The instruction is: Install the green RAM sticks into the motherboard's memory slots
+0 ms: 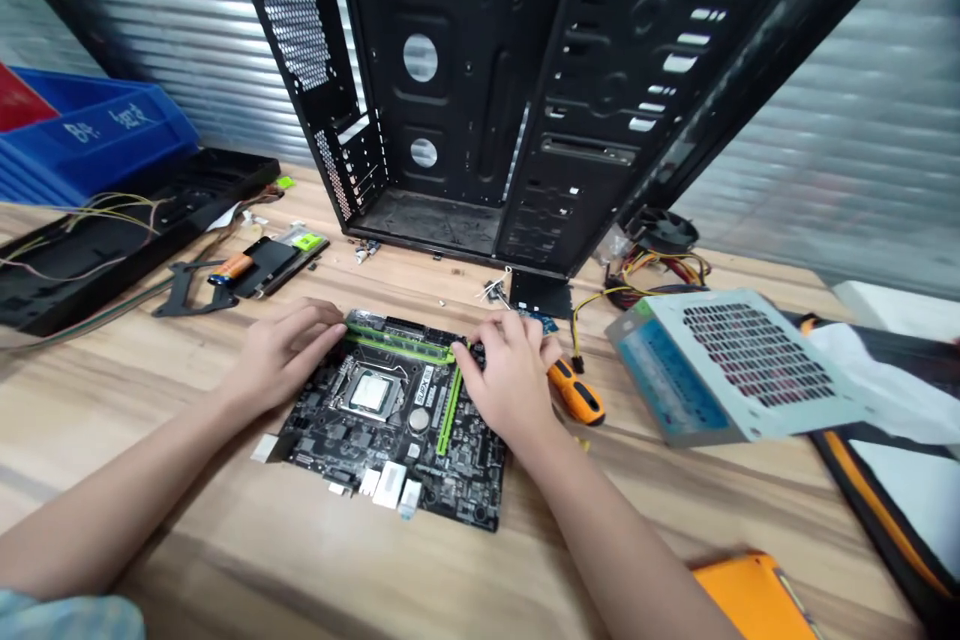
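Observation:
A black motherboard (390, 430) with a silver processor (370, 391) lies flat on the wooden table (225, 540) in front of me. A green memory stick (397, 340) runs along the board's far edge. My left hand (281, 352) rests at the stick's left end, fingertips pressed on it. My right hand (510, 370) presses down on the stick's right end, fingers curled over it. Neither hand lifts anything.
An open black computer case (480, 90) stands behind the board. A grey power supply (735, 365) with coloured cables lies right, an orange-handled screwdriver (576, 392) beside my right hand. A black side panel (112, 230), blue bins (90, 135) and a drive (270, 260) sit left. Loose screws lie near the case.

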Action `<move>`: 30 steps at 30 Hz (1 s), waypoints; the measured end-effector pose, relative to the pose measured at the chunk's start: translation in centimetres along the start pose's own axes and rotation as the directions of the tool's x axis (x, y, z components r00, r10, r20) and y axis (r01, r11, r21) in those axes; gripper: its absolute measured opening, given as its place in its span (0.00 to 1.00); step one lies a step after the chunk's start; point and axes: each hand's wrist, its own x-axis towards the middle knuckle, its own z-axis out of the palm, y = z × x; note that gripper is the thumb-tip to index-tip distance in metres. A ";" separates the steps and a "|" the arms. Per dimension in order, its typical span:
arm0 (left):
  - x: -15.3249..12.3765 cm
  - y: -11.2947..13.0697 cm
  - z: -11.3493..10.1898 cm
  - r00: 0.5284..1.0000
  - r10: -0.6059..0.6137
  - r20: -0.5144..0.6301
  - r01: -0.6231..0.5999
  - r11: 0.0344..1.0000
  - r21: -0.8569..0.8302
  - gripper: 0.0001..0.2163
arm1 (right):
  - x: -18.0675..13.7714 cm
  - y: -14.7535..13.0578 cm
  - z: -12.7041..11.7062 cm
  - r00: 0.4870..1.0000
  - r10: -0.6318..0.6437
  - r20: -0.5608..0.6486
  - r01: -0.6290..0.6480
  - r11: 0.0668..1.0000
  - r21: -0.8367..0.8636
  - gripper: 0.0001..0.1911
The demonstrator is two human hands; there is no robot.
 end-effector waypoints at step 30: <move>0.6 -1.2 -1.0 0.999 0.015 -0.034 -0.014 1.000 0.011 0.14 | -0.3 -0.1 -0.3 0.980 -0.115 -0.164 0.115 0.993 -0.012 0.12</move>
